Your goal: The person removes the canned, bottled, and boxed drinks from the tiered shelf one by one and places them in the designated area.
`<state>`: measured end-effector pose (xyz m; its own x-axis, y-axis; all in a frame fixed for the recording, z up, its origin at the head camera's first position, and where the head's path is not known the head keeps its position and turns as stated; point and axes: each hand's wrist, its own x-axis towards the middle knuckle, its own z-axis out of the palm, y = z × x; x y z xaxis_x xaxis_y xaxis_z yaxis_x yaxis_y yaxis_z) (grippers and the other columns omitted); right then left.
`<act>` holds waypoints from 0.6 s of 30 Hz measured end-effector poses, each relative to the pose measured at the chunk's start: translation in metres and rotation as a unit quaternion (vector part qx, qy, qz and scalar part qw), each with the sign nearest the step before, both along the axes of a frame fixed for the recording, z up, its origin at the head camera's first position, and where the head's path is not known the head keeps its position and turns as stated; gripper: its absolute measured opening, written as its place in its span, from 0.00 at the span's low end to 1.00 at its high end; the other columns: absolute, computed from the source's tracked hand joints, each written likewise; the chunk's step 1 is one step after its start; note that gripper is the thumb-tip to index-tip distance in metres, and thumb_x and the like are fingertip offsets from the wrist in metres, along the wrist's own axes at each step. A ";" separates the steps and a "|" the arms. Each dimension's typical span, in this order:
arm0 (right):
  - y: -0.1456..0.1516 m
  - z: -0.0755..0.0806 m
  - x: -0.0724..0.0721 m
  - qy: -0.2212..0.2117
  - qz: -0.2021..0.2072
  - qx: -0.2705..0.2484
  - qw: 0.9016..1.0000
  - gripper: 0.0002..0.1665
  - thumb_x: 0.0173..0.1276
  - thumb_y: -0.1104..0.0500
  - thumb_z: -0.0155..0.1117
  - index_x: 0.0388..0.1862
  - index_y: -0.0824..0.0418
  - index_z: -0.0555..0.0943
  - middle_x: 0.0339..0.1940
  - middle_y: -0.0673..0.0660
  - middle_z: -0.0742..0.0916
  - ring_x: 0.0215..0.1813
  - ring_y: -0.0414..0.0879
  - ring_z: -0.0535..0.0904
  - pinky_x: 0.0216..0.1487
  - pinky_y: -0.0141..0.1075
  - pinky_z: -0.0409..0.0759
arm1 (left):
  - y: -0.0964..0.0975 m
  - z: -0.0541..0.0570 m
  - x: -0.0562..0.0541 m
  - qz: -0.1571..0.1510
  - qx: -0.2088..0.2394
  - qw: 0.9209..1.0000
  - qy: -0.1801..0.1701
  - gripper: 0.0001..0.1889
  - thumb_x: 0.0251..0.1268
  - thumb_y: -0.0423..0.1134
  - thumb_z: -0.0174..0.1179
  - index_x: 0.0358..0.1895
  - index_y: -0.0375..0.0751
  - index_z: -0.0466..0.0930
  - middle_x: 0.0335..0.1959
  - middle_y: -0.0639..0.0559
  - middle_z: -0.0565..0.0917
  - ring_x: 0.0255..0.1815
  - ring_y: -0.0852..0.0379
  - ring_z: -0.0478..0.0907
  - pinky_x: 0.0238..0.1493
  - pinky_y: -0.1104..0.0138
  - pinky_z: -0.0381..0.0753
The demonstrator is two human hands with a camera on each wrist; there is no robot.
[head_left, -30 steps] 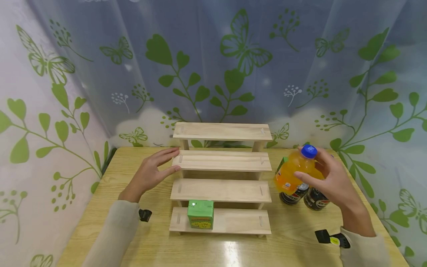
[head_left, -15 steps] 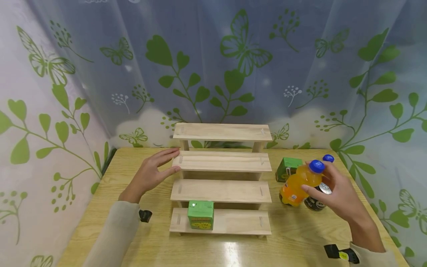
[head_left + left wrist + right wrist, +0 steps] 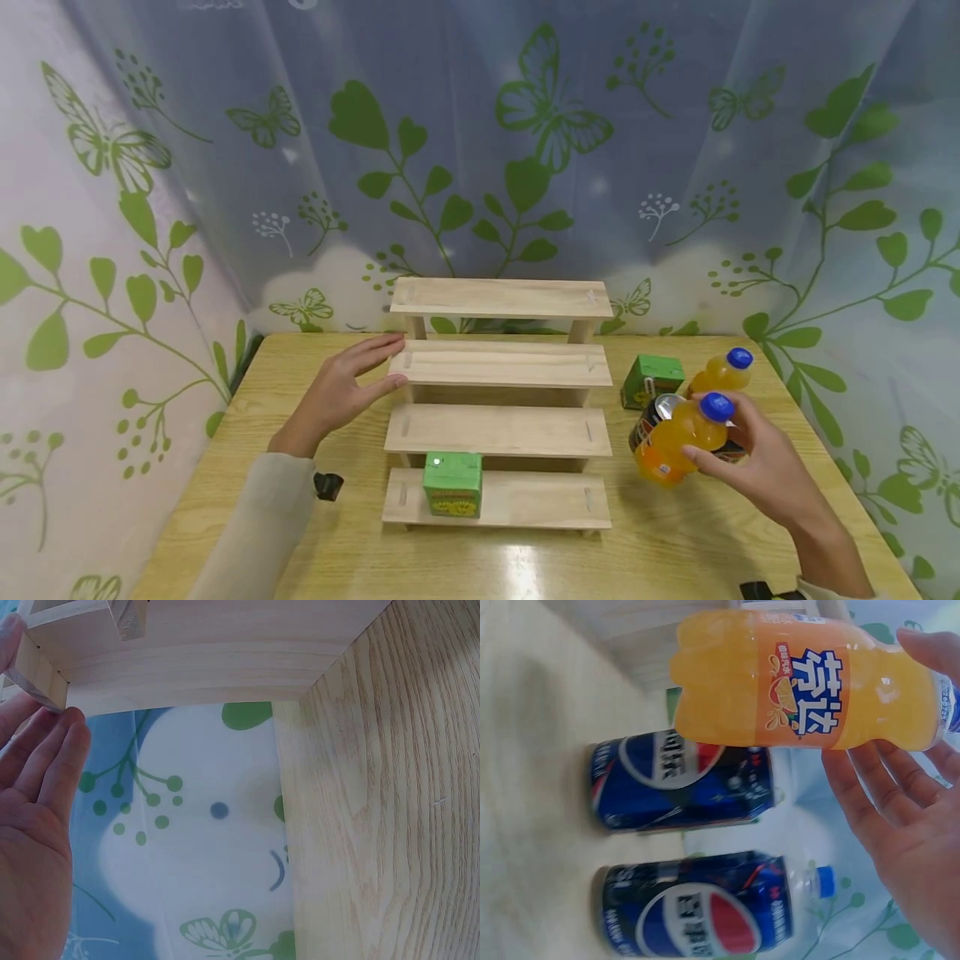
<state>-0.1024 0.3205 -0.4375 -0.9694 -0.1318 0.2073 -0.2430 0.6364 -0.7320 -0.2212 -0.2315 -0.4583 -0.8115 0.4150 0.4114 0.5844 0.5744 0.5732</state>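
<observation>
My right hand grips an orange soda bottle with a blue cap, thumb on one side and fingers on the other. In the right wrist view the bottle shows its orange label, with its base above the table. Beside it are a dark blue cola can and a second cola can. My left hand rests its extended fingers and thumb against the left end of a stepped wooden shelf. In the left wrist view the fingertips touch the wooden end piece.
A green drink carton stands on the shelf's lowest step, left of its middle. Right of the shelf stand another green carton and a second orange bottle, near the cans. A patterned curtain hangs behind the table.
My right hand has lowered the orange soda bottle towards the front, uncovering the carton and the other bottle behind. My left hand has stayed against the shelf.
</observation>
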 end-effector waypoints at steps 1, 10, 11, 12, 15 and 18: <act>0.001 -0.002 0.001 0.000 -0.003 0.003 1.000 0.38 0.72 0.61 0.79 0.77 0.61 0.72 0.67 0.50 0.84 0.57 0.28 0.84 0.47 0.29 0.89 | 0.000 0.000 0.000 0.001 0.000 1.000 -0.002 0.33 0.73 0.41 0.74 0.78 0.41 0.77 0.79 0.42 0.78 0.78 0.39 0.77 0.75 0.40 0.78; 0.010 -0.019 0.013 -0.012 -0.020 0.002 1.000 0.37 0.72 0.60 0.80 0.74 0.60 0.73 0.62 0.27 0.79 0.57 0.18 0.76 0.54 0.15 0.77 | 0.000 0.002 0.002 0.002 -0.001 1.000 -0.009 0.33 0.73 0.41 0.74 0.79 0.42 0.77 0.80 0.43 0.77 0.78 0.39 0.76 0.76 0.39 0.77; 0.011 -0.021 0.013 -0.016 -0.024 0.005 1.000 0.37 0.72 0.59 0.80 0.74 0.59 0.73 0.62 0.28 0.79 0.57 0.18 0.76 0.54 0.15 0.77 | 0.000 0.001 0.002 0.001 -0.001 1.000 -0.007 0.33 0.73 0.41 0.74 0.79 0.42 0.77 0.80 0.43 0.77 0.78 0.39 0.76 0.76 0.39 0.77; 0.012 -0.023 0.014 -0.020 -0.027 0.007 0.999 0.37 0.71 0.58 0.80 0.75 0.59 0.74 0.62 0.30 0.78 0.57 0.18 0.76 0.53 0.15 0.78 | 0.000 0.002 0.002 0.001 -0.001 1.000 -0.007 0.33 0.73 0.41 0.74 0.79 0.42 0.77 0.80 0.44 0.77 0.78 0.39 0.76 0.76 0.40 0.77; 0.013 -0.028 0.016 -0.029 -0.033 0.013 0.999 0.37 0.71 0.57 0.81 0.75 0.58 0.74 0.61 0.30 0.78 0.56 0.18 0.75 0.52 0.17 0.79 | 0.000 0.002 0.002 0.000 0.001 1.000 -0.005 0.33 0.73 0.40 0.74 0.78 0.41 0.77 0.80 0.45 0.77 0.78 0.39 0.77 0.76 0.41 0.78; 0.013 -0.032 0.017 -0.024 -0.029 0.005 0.999 0.37 0.71 0.59 0.81 0.74 0.59 0.74 0.61 0.28 0.78 0.57 0.18 0.75 0.54 0.16 0.78 | 0.000 0.002 0.002 0.000 0.003 1.000 -0.004 0.33 0.72 0.40 0.75 0.78 0.41 0.77 0.79 0.43 0.78 0.78 0.40 0.77 0.76 0.41 0.78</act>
<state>-0.0849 0.3336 -0.4699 -0.9842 -0.0770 0.1594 -0.1704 0.6561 -0.7352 -0.2189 -0.2317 -0.4563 -0.8142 0.4136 0.4075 0.5806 0.5706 0.5808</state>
